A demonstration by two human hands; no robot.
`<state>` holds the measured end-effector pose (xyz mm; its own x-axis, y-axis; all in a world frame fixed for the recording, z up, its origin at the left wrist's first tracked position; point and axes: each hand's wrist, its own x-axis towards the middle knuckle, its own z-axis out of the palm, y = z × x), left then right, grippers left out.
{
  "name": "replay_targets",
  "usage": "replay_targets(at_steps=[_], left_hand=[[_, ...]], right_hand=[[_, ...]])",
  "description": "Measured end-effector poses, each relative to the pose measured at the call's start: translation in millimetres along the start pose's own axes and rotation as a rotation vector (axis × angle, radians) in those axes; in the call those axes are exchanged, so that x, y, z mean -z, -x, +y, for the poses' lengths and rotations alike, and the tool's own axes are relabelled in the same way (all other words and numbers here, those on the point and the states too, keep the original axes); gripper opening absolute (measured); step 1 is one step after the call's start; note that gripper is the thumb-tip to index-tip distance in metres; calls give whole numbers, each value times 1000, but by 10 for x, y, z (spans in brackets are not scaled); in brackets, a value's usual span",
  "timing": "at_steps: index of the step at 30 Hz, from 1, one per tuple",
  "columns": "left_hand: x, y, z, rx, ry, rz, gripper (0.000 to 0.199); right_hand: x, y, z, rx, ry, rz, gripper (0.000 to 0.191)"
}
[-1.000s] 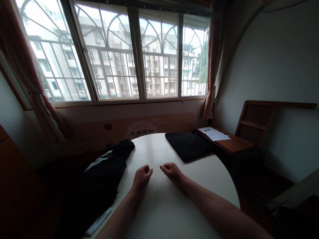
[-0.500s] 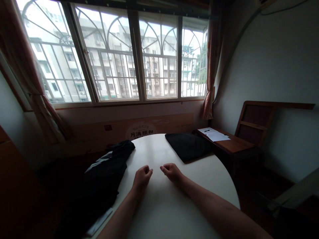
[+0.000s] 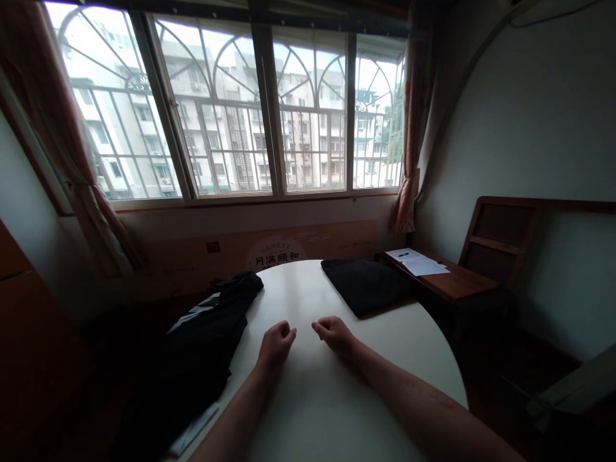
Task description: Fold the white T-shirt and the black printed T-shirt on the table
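Both my hands rest on a white round-edged table [image 3: 298, 410], a short gap between them. My left hand [image 3: 278, 343] is curled into a loose fist, with nothing seen in it. Facing it, my right hand [image 3: 335, 333] is closed the same way, and it shows nothing held either. Beyond the right hand lies a flat, folded black cloth [image 3: 368, 287]. To the left of my left hand, dark clothing with light stripes [image 3: 212, 340] drapes over the table's edge.
A flat pale object [image 3: 195, 430] lies at the table's left edge beside my left forearm. At the right stands a low wooden table [image 3: 464, 282] with white papers [image 3: 423, 265] on it. A long cardboard piece [image 3: 337, 237] leans below the barred window [image 3: 308, 115].
The whole view has shifted slightly, so things appear a little further right. My hands keep the same closed pose and place on the table.
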<state>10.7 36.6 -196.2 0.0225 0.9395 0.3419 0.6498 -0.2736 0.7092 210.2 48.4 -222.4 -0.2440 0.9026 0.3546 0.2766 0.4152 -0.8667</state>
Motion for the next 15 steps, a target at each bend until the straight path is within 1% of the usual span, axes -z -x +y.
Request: replay_targets(at_steps=[5,15], left_hand=[[5,4,4,3,7,-4,33],[2,8,2,-6,16,-2,32]], right_hand=[[7,-1,-3,-20,-7,-26,47],[1,8,-12,-34,-4,-19,50]])
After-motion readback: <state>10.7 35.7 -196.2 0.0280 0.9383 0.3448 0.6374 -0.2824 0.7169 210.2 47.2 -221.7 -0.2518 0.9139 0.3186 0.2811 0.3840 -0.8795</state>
